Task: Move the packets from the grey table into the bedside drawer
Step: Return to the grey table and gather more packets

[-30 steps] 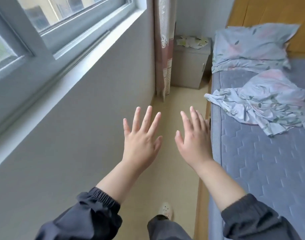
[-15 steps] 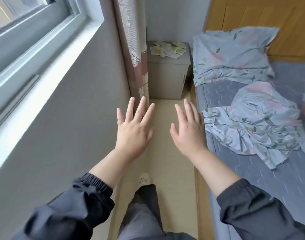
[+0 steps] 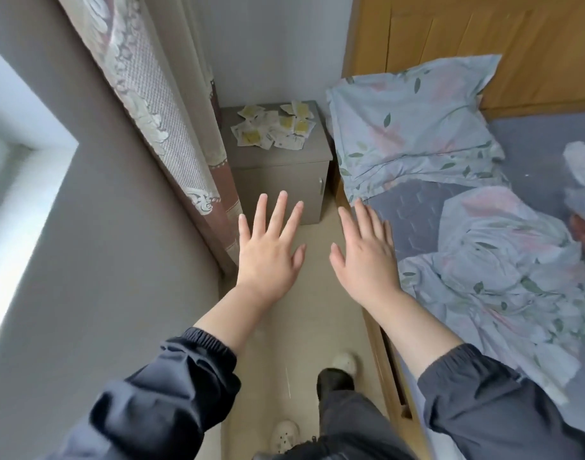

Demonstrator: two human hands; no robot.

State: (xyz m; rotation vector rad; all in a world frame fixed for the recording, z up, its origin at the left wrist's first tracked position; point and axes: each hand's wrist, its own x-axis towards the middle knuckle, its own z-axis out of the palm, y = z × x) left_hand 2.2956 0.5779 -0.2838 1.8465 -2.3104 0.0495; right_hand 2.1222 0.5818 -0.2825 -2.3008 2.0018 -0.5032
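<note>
Illumination: soft daylight entering from the window reveal (image 3: 15,200) at left, which is overexposed to near white. Exposure elsewhere is even and moderately bright. Shadows are faint, with no hard edges. Wide-angle distortion bows the curtain (image 3: 145,94) and wall lines toward the frame edges. Smearing is noted at the left margin and on the bed (image 3: 533,154) at far right. The packets (image 3: 274,127) on the table (image 3: 278,167) are resolved, but their print is illegible.

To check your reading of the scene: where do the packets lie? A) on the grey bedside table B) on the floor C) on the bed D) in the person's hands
A: the packets lie scattered atop the grey bedside table.
</note>
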